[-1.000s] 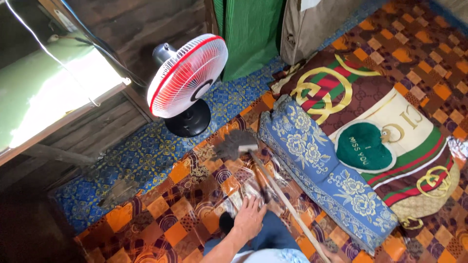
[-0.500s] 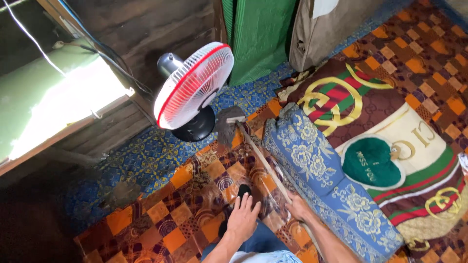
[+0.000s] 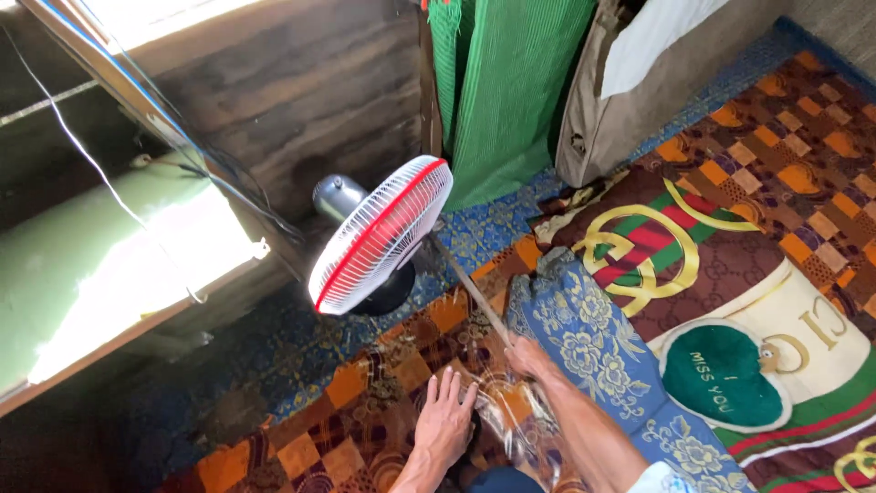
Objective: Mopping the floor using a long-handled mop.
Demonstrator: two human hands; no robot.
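Observation:
My right hand (image 3: 529,358) grips the wooden stick of a broom (image 3: 470,287) that runs up and left; its head is hidden behind the fan (image 3: 379,236). My left hand (image 3: 445,422) lies flat, fingers spread, on the patterned orange-and-brown floor mat (image 3: 365,402), beside a crumpled clear plastic sheet (image 3: 511,415). The white fan with a red rim stands on a black base just beyond both hands.
A blue floral folded mat (image 3: 593,351) lies to the right of my right hand. Beyond it lie a brown patterned blanket (image 3: 721,265) and a green heart-shaped pillow (image 3: 725,374). A green curtain (image 3: 511,91), a tan cushion (image 3: 639,82) and a wooden wall (image 3: 274,100) stand behind.
My right hand has slid up the stick and pushed the broom head forward behind the fan. The left hand has stayed flat on the mat. The view has tilted upward.

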